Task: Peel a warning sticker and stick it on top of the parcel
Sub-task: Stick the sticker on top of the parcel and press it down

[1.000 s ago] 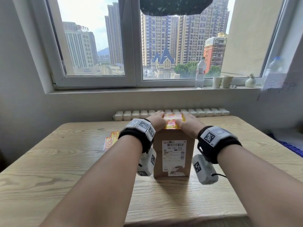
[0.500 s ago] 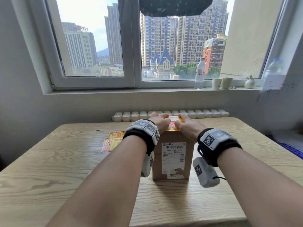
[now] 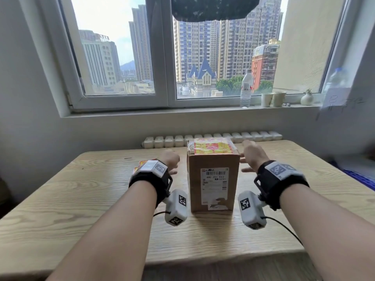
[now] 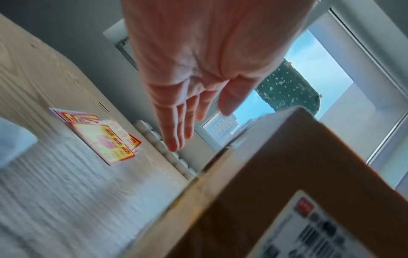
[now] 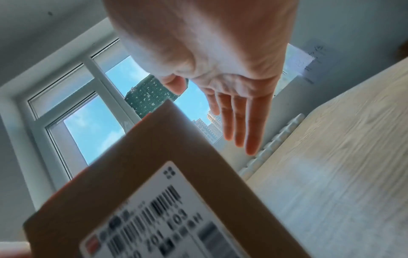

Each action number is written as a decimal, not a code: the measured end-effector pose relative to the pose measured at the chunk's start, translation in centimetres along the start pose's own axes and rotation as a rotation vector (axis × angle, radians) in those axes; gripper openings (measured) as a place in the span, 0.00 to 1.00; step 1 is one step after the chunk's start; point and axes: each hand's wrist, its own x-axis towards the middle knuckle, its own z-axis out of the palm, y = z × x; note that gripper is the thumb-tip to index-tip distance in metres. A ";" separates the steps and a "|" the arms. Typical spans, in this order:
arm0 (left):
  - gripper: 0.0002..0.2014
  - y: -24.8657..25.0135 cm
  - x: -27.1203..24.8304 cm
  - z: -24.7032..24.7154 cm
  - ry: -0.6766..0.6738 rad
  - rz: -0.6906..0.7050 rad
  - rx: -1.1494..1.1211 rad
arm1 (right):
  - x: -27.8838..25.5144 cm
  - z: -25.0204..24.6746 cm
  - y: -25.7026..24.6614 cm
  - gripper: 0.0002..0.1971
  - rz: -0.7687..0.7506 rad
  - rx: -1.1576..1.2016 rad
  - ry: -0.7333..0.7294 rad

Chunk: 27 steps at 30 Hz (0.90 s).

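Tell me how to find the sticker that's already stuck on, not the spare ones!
Start at the wooden table under the window and find the tall brown parcel standing in its middle. The warning sticker lies flat on its top face, yellow and red. The spare stickers lie on the tabletop to the left.

the parcel (image 3: 213,179) was plain brown, its label (image 3: 214,186) white with black barcode stripes. the sticker (image 3: 212,146) on top was yellow with red edging and a pink patch, as were the spare stickers (image 4: 103,137). the table (image 3: 81,199) was pale wood grain; wrist bands (image 3: 284,179) black.
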 end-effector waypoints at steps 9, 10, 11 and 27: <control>0.28 -2.2 -2.9 1.8 -0.216 0.030 0.280 | -2.1 1.3 3.5 0.15 -0.015 -0.297 -0.124; 0.25 -2.1 -2.9 1.9 -0.198 0.052 0.275 | -2.0 1.4 3.4 0.13 -0.015 -0.292 -0.114; 0.23 -2.0 -2.7 2.0 -0.180 0.069 0.269 | -1.8 1.5 3.2 0.11 -0.017 -0.284 -0.105; 0.19 3.4 10.0 1.6 -0.053 0.256 0.310 | 12.3 4.4 -0.5 0.06 -0.165 -0.184 -0.038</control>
